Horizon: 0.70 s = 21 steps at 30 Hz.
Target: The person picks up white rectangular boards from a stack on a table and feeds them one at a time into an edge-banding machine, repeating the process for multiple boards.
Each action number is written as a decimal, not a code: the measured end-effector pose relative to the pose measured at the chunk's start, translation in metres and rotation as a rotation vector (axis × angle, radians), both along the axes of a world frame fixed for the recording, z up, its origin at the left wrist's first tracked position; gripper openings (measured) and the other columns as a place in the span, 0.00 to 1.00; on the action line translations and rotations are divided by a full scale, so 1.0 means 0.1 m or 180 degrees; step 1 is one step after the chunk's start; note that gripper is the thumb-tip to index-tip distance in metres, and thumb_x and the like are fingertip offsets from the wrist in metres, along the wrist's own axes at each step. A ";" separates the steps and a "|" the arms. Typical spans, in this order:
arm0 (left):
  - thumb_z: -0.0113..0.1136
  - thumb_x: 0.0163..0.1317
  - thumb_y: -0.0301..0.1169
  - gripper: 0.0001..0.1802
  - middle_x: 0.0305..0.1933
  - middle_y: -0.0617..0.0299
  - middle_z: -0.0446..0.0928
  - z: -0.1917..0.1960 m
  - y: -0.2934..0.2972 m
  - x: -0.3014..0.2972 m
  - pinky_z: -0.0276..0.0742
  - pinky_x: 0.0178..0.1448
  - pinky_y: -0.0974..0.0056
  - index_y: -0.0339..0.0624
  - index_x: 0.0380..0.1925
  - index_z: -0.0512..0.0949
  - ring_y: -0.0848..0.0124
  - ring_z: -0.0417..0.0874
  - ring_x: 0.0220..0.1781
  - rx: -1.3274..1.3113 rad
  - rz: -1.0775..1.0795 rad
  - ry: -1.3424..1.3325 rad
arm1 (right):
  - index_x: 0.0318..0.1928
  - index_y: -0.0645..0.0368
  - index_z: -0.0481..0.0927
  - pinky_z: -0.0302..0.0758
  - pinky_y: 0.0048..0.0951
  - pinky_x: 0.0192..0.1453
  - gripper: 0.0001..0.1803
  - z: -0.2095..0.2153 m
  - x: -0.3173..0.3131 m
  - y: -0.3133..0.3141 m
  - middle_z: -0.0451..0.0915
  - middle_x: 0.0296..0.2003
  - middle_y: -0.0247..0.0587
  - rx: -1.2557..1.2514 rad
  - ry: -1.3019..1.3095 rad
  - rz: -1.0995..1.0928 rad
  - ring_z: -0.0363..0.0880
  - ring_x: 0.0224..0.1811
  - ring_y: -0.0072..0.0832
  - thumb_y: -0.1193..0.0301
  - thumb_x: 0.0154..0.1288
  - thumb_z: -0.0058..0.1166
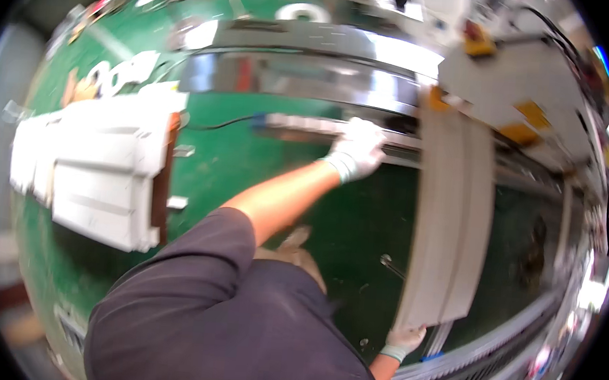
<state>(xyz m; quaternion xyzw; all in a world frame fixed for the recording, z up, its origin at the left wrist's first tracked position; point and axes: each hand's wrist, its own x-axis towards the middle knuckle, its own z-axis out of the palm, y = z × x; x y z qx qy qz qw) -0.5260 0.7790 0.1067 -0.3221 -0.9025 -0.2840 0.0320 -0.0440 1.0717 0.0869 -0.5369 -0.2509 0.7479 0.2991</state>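
Pale grey long panel [438,220], its near end in a gloved right hand [407,338]

The panel lies to the person's right, its long axis running from near the body to the far side of the work area, with a ridge along its length. The right hand holds the near end, its fingertips partly hidden at the edge. The left hand [356,151], also in a white glove, is to the left of the panel's far half, apart from it; so the right hand is the nearer one, and the panel lies rightward of the left.

Under the left hand runs a pale segmented strip [302,123], lying crosswise, roughly at right angles to the panel. A dark cable [217,125] leaves its blue left end. Motion blur hides whether the left fingers grip the strip or only rest on it.

Beyond the strip lies a shiny metal sheet [298,76], also crosswise. At far right, yellow blocks [519,134] sit on a pale board [496,80]. Lower right, metal rails [491,344] curve along the view's rim. Left, white sheet parts [104,176] are grouped above a green floor [211,159]. A dark grey sleeve [193,267] covers the left upper arm.
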 end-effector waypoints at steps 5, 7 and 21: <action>0.58 0.63 0.47 0.30 0.71 0.46 0.70 -0.90 -1.76 1.55 0.58 0.78 0.46 0.42 0.61 0.78 0.48 0.66 0.75 -0.0110 0.0575 -0.0220 | 0.54 0.62 0.82 0.82 0.38 0.55 0.30 -0.55 0.14 -0.48 0.86 0.50 0.45 -0.0801 0.0833 0.1428 0.84 0.55 0.36 0.46 0.76 0.44; 0.59 0.61 0.44 0.28 0.67 0.46 0.73 -0.76 -2.75 2.03 0.63 0.75 0.47 0.41 0.58 0.80 0.49 0.70 0.71 -0.0473 0.1215 -0.0966 | 0.47 0.60 0.85 0.82 0.33 0.48 0.30 -0.54 -0.43 -1.18 0.88 0.46 0.43 -0.1198 0.0790 0.2040 0.85 0.46 0.35 0.47 0.77 0.40; 0.61 0.70 0.38 0.19 0.52 0.48 0.79 -2.40 -7.05 4.88 0.86 0.48 0.52 0.35 0.52 0.71 0.58 0.85 0.46 0.3940 0.5607 -0.2441 | 0.58 0.61 0.75 0.76 0.24 0.40 0.20 -1.16 -2.78 -6.86 0.82 0.42 0.40 0.0321 -0.0108 0.6479 0.81 0.40 0.27 0.60 0.76 0.55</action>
